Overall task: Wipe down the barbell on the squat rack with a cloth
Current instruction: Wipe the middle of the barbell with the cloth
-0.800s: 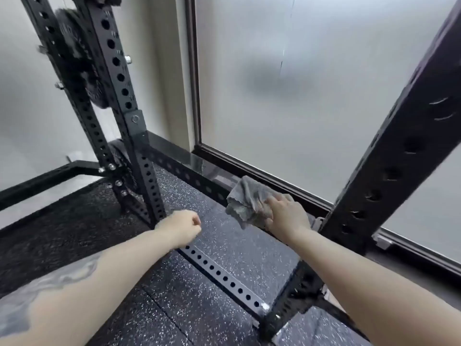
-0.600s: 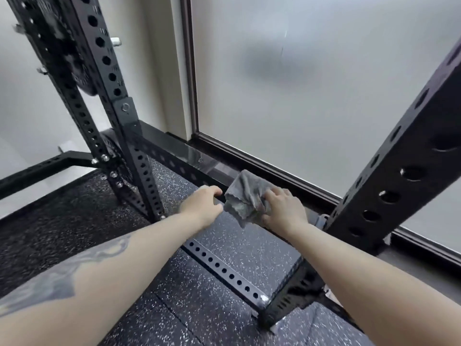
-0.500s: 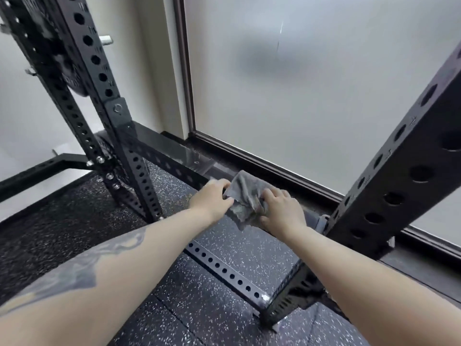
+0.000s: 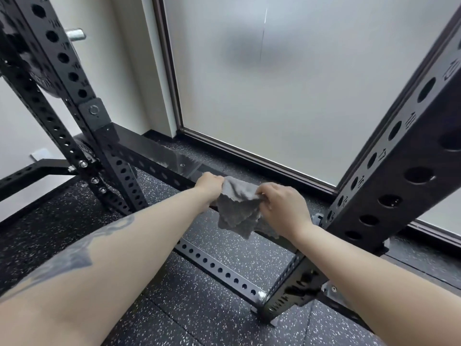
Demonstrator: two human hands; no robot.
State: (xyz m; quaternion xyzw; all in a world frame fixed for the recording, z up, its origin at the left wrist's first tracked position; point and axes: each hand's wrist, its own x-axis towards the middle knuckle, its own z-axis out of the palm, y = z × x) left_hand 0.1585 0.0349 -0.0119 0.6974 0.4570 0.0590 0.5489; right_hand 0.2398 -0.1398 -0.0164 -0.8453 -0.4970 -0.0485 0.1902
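Observation:
A grey cloth [image 4: 237, 208] hangs between my two hands in the middle of the head view. My left hand [image 4: 209, 186] pinches its upper left edge. My right hand [image 4: 284, 208] grips its right side with curled fingers. The cloth hangs just above a low black crossbeam [image 4: 154, 156] of the squat rack. A silver bar end [image 4: 74, 34] sticks out at the upper left beside a black weight plate [image 4: 15, 58]; whether it belongs to the barbell I cannot tell.
A perforated black upright [image 4: 74, 78] rises at the left and another [image 4: 409, 171] at the right. A perforated floor beam [image 4: 219, 268] runs below the hands over speckled black rubber flooring [image 4: 194, 308]. A frosted glass panel [image 4: 299, 71] stands behind.
My left hand has come up from the left and taken hold of the cloth's edge. The cloth, bunched in my right hand before, now hangs spread between both hands.

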